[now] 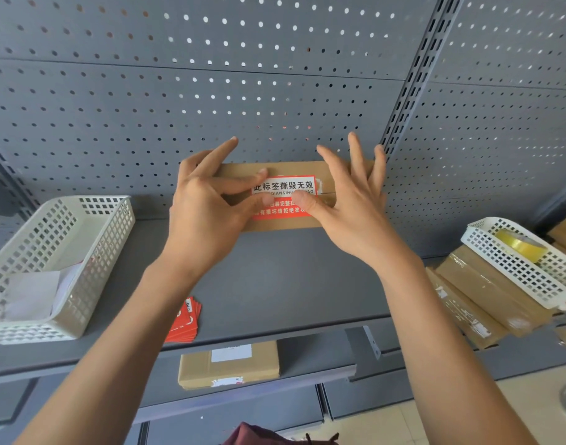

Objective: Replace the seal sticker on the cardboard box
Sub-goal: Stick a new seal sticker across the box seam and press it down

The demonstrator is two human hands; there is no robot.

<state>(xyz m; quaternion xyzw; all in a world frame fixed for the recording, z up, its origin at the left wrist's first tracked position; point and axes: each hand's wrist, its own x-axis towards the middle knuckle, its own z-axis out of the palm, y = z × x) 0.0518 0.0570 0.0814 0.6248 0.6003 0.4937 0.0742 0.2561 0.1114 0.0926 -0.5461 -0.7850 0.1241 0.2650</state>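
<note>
A flat brown cardboard box (294, 168) stands on its edge at the back of the grey shelf (275, 284), leaning against the pegboard. A red and white seal sticker (286, 187) lies across its front seam. My left hand (208, 213) presses the sticker's left part with thumb and forefinger, the other fingers raised. My right hand (349, 200) presses its right part with the thumb while the straight fingers spread over the box's right end.
A beige basket (92, 239) with white paper sits at the left. A stack of red stickers (185, 321) lies near the shelf's front edge. At the right, a white basket (500, 258) with a tape roll (521, 244) rests on stacked boxes (480, 293). Another box (228, 364) lies on the lower shelf.
</note>
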